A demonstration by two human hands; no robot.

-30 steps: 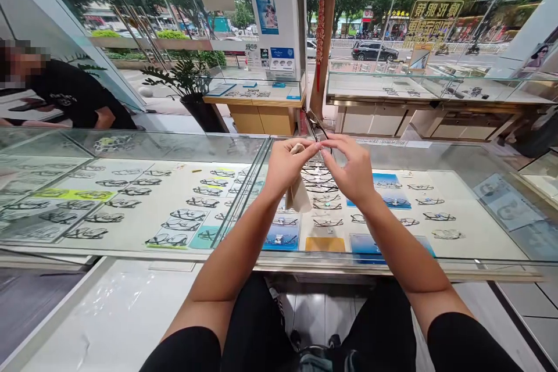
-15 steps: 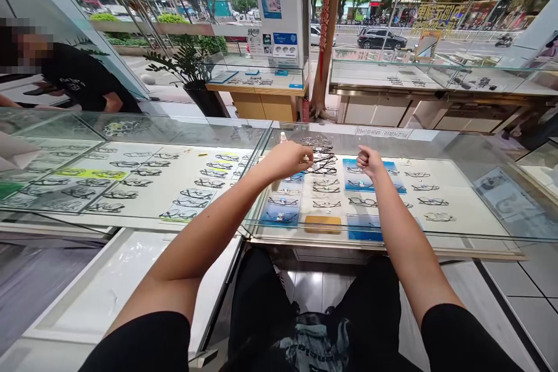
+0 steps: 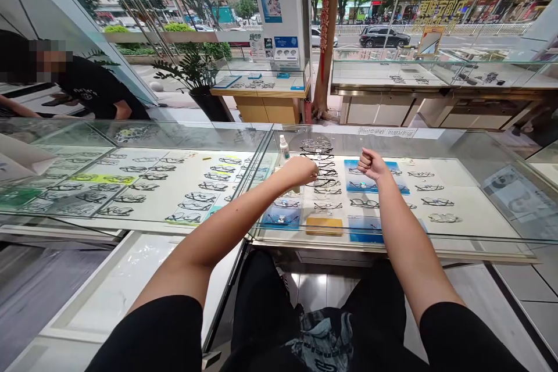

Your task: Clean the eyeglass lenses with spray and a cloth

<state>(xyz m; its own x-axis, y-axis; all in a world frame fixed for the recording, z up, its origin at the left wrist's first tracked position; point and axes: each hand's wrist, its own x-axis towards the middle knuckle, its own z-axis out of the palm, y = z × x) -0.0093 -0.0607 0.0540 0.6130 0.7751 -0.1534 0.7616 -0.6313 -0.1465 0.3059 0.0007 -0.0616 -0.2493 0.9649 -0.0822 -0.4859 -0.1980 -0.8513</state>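
My left hand [image 3: 301,171] is over the glass display case [image 3: 483,200], fingers curled together at the edge of a column of eyeglasses [image 3: 323,170]. Whatever its fingers might pinch is hidden. Further right, my right hand [image 3: 372,164] is closed, knuckles up, above a blue display board [image 3: 399,183] with eyeglasses on it. What it may hold cannot be made out. Just behind my left hand stands a small spray bottle [image 3: 284,146] with a white top. Dark-framed eyeglasses [image 3: 364,203] lie in front of my right hand.
A second glass case [image 3: 168,200] with rows of eyeglasses adjoins on the left. An orange-yellow block [image 3: 324,226] lies near the front edge. Below left is an open white drawer [image 3: 126,270]. Another person [image 3: 96,84] in black leans over at the far left.
My left hand has moved slightly right and down, uncovering more of the spray bottle. My right hand stays nearly in place, its fingers more curled in. The view has shifted slightly.
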